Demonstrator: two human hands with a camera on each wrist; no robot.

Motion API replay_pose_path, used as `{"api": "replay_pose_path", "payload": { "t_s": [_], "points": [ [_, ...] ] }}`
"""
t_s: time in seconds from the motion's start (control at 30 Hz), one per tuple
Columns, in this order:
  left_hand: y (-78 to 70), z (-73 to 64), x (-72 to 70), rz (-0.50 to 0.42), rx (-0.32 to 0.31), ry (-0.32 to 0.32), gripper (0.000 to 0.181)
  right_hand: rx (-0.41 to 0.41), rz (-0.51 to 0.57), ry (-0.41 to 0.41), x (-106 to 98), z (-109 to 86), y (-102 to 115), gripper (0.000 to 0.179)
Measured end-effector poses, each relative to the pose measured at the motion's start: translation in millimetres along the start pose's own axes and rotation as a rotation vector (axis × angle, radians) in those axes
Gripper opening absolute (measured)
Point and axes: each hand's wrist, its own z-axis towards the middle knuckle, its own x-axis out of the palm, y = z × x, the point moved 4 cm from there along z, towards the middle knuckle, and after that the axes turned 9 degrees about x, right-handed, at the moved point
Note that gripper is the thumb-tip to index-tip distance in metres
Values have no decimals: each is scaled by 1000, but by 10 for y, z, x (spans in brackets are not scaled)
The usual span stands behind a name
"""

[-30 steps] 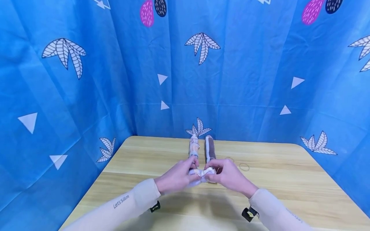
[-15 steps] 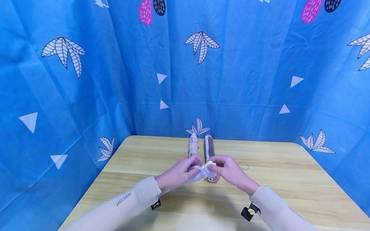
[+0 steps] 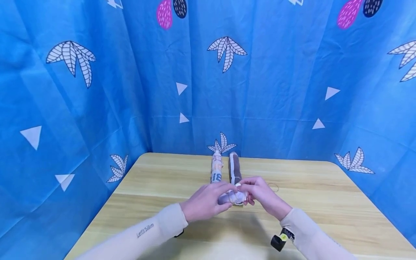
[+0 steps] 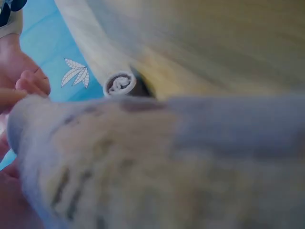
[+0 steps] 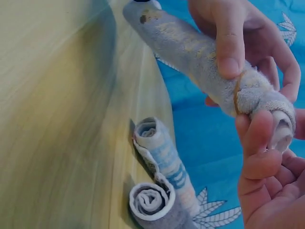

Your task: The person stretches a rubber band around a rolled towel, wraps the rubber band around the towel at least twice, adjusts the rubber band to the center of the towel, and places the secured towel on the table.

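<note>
I log the left hand (image 3: 208, 200) gripping the grey roll (image 5: 190, 52) behind its rubber band (image 5: 237, 98), long axis running rightward to the right hand (image 3: 261, 191), nearer the tip and pinching it, printed roll (image 3: 216, 168) and brown roll (image 3: 236, 168) lying beyond.

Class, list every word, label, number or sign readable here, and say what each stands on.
"Let's S...": left sleeve; the second word's ending is blurred.
Blue characters, patterned rolled towel: too small to read surely.
Faint print, right sleeve: too small.
Yellow sticker, black wrist camera: blurred.
Held towel: no readable text.
</note>
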Motion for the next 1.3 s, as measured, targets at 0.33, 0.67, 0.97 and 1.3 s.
{"api": "replay_pose_path", "payload": {
  "t_s": [0.33,0.67,0.97,1.3],
  "points": [
    [37,25,-25,-25,52,83,24,4,-27,-36,89,22,-13,17],
    [55,-18,-64,115,233,16,15,13,22,-5,81,47,69,18],
    [116,-80,-68,43,231,-46,15,39,74,-10,114,23,26,22],
    [265,-40,-71,-508,-74,32,17,-435,-460,-76,76,-210,205,34]
  ]
}}
